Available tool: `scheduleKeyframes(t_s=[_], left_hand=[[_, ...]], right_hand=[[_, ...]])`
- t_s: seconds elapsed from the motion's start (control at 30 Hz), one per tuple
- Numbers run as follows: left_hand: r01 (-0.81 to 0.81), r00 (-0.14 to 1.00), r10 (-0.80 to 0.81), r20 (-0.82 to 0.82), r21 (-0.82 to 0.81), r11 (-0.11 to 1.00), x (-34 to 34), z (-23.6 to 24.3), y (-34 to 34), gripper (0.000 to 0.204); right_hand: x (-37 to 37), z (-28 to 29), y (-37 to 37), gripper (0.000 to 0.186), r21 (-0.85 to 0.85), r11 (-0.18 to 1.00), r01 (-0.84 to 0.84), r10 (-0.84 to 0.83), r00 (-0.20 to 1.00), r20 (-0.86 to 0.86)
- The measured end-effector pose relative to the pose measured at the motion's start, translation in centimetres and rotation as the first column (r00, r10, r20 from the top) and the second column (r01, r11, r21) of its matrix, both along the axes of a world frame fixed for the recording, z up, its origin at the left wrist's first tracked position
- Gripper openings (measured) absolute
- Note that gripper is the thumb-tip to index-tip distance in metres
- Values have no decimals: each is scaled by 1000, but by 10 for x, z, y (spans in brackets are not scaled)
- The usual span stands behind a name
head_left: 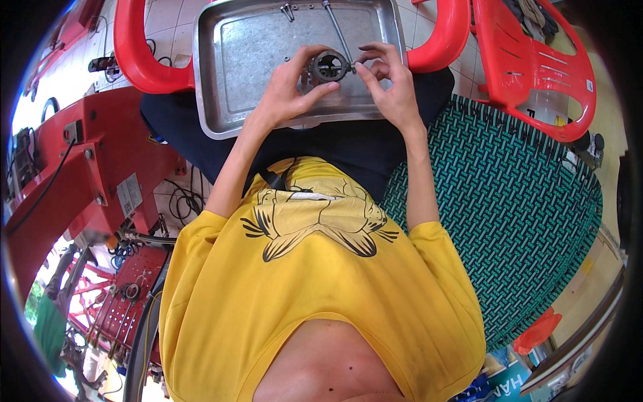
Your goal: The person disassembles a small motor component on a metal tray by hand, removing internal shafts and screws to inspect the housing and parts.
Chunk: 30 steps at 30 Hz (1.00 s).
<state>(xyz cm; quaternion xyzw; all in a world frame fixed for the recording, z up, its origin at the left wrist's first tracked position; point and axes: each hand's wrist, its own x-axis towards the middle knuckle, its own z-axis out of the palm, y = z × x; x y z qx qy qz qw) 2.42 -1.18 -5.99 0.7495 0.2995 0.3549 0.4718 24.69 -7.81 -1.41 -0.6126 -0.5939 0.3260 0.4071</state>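
Note:
A dark round metal ring-shaped part [330,67] is held over a shallow metal tray [231,87]. My left hand [291,87] is closed on its left side, with the thumb along the lower rim and the fingers behind. At the ring's right side, my right hand [387,80] pinches a small bolt-like piece [353,68] between thumb and forefinger; its exact kind is too small to tell. Behind the ring, a long metal rod with a socket-like end [338,30] lies in the tray. A few small bolts [288,12] rest near the tray's far edge.
Red plastic chairs stand at the far left [137,47] and far right [536,74]. A green and black woven seat [495,214] is at my right. On my left is a large red machine frame [74,161], with black cables [186,199] on the tiled floor.

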Motion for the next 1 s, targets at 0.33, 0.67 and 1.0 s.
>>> scheduleKeyframes(t_s=[0.33,0.67,1.0], left_hand=[[24,998,-27,-61,-53,998,-2,1,0,63],[19,999,-21,-37,-49,999,-2,0,0,61],[26,999,-27,-28,-36,999,-1,2,0,59]], right_hand=[[-11,-5,0,22,58,998,2,-9,993,120],[-12,-3,-2,23,-89,994,59,-60,998,-2],[-7,-8,-1,36,-211,976,51,-23,991,134]])
